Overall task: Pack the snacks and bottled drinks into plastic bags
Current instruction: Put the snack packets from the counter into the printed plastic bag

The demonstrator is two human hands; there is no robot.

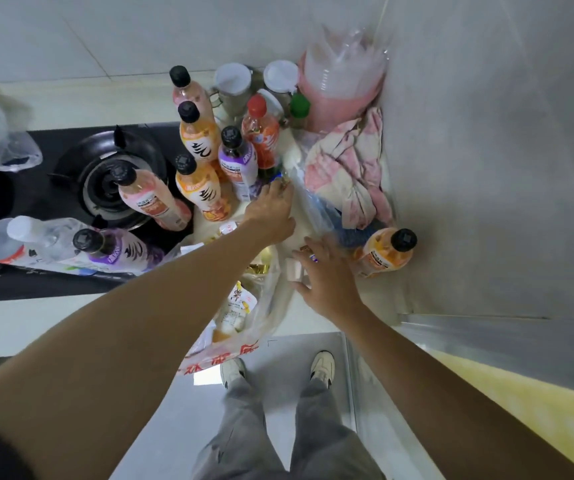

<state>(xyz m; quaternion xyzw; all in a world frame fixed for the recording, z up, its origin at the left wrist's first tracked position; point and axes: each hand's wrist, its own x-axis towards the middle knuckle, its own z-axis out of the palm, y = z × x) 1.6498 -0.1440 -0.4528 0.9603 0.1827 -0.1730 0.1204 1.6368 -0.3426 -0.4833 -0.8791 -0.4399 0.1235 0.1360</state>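
- Left hand (271, 206) reaches far, fingers curled onto something blue and small among the upright bottles; what it grips I cannot tell.
- Right hand (327, 271) spreads open over the clear bag (316, 209).
- Orange bottle (385, 252) lies right, cap pointing far-right; bagging it seems next.

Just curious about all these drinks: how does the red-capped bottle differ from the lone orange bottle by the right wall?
The red-capped bottle has a red cap; the lone orange bottle has a black one. The red-capped bottle stands crowded among other bottles; the lone orange bottle stands apart, beside the right hand. Both stand upright, capped, with orange labels.
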